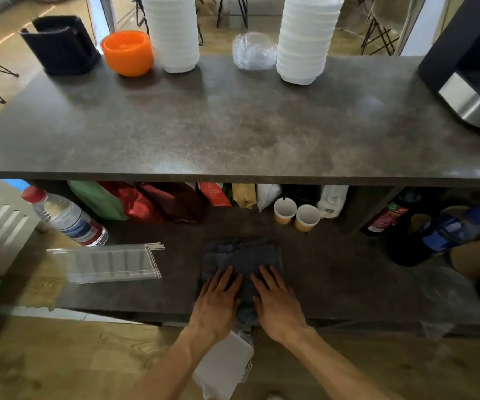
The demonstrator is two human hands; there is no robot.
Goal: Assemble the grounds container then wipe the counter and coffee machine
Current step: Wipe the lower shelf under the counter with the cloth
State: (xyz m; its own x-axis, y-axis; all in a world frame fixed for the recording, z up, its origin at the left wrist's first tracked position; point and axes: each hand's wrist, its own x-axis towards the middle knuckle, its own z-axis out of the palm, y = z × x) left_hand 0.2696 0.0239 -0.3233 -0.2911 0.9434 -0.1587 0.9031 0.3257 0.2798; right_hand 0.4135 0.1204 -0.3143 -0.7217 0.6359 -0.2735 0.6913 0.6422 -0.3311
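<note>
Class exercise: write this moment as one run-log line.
stage: cloth handling | left hand: flat on grey cloth | right hand: flat on cloth | cloth: lower shelf | coffee machine: untouched, upper counter right

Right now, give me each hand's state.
Left hand: open, fingers flat on the grey cloth.
Right hand: open, fingers flat on the same cloth.

Left hand (218,301), right hand (277,303) flat on cloth (243,258)

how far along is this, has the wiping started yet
Wiping doesn't look started. Both hands, left hand and right hand, rest flat on the grey cloth on the lower shelf. The counter and coffee machine are left. The grounds container isn't identifiable.
</note>
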